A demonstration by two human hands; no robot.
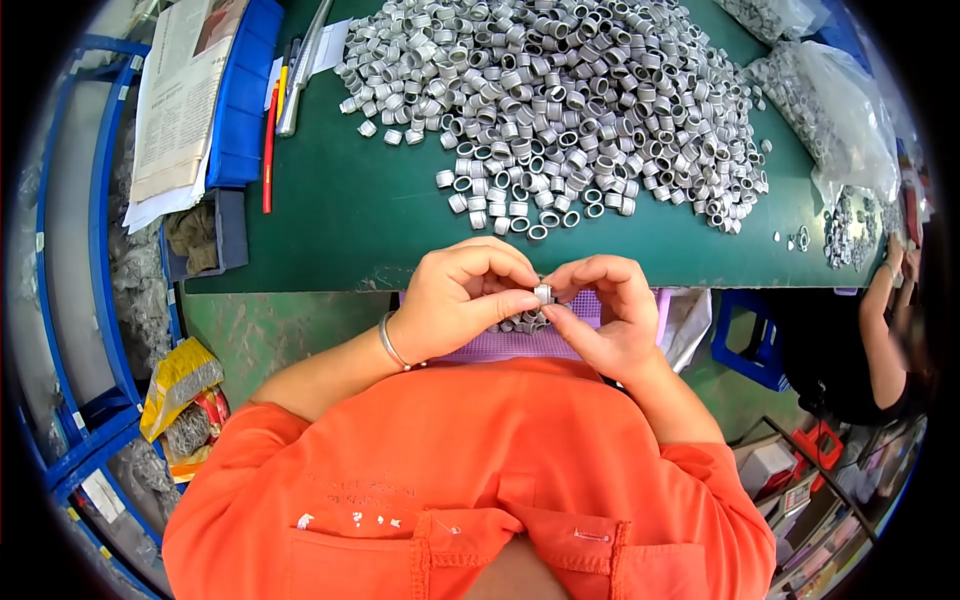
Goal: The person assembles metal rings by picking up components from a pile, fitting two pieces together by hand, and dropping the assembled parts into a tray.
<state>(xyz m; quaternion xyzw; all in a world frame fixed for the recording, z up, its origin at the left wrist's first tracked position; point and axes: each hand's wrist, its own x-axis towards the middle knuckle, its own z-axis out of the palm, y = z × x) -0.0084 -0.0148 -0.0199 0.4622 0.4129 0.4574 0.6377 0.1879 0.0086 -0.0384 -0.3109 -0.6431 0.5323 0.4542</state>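
Note:
My left hand [462, 298] and my right hand [605, 310] meet in front of my chest, just below the table's near edge. Between their fingertips they pinch one small silver metal ring [543, 293]. Beneath the hands lies a purple tray [510, 345] on my lap, with several more rings [525, 323] in it, partly hidden by my fingers. A silver bracelet [390, 345] circles my left wrist. A large heap of the same rings [560, 100] covers the green table [330, 215] beyond my hands.
Clear bags of rings [835, 110] lie at the table's right. A blue bin [240, 95] with papers [180, 90], a red pen [269, 150] and a metal tool [300, 70] sit at left. Another person's arm [885, 340] is at the right edge.

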